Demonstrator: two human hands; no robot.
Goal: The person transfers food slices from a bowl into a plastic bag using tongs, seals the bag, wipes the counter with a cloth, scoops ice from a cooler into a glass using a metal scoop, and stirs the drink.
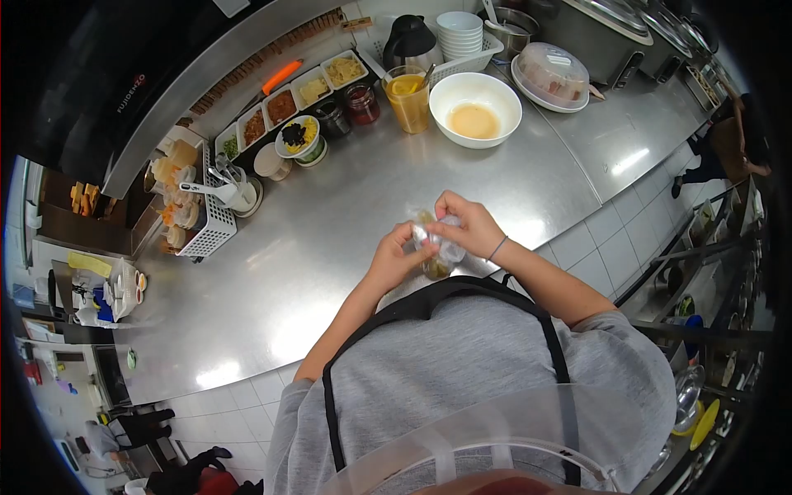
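Close to my chest, at the near edge of the steel counter (330,239), both hands pinch a small clear plastic bag (436,266) with something yellowish-green inside. The fingers of my left hand (399,254) close on its left side. My right hand (470,227), with a thin dark band at the wrist, grips the gathered plastic at its top right. What exactly is in the bag is too small to tell. Beyond my hands stands a white bowl (500,92) holding a little light-brown liquid.
Behind are a pitcher of orange drink (410,111), dark and red jars, a topping bowl (299,139) and food trays (281,106). A white basket of bottles (216,216) stands left; a covered plate (551,76) is back right. Other people appear at the far left and right edges.
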